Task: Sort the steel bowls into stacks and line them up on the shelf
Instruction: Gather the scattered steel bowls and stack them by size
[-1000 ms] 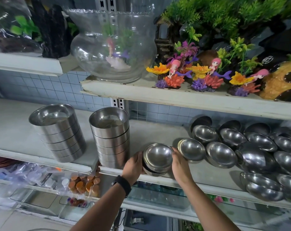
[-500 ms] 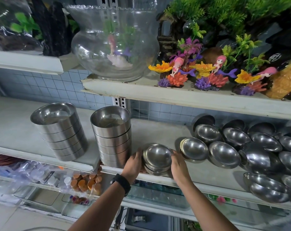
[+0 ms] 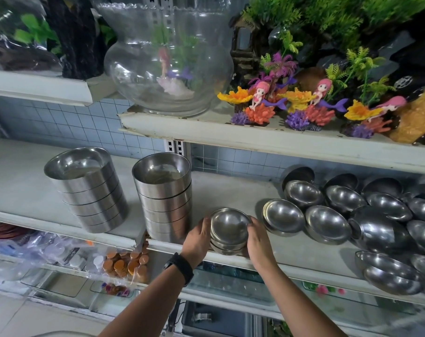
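A short stack of small round steel bowls (image 3: 229, 227) sits near the front edge of the white shelf (image 3: 291, 254). My left hand (image 3: 198, 237) grips its left side and my right hand (image 3: 259, 240) grips its right side. Two tall stacks of straight-sided steel bowls stand to the left: one (image 3: 166, 198) right beside my left hand, another (image 3: 88, 188) farther left. To the right, several loose round steel bowls (image 3: 328, 222) lean in rows on the shelf.
The upper shelf holds a glass fishbowl (image 3: 168, 62) and colourful aquarium ornaments (image 3: 303, 105) close overhead. Below, bagged orange caps (image 3: 126, 263) and glass tanks fill the lower shelf. A blue tiled wall backs the shelf.
Both hands have kept hold of the small bowl stack and lowered it slightly toward the shelf's front edge, beside the tall stack.
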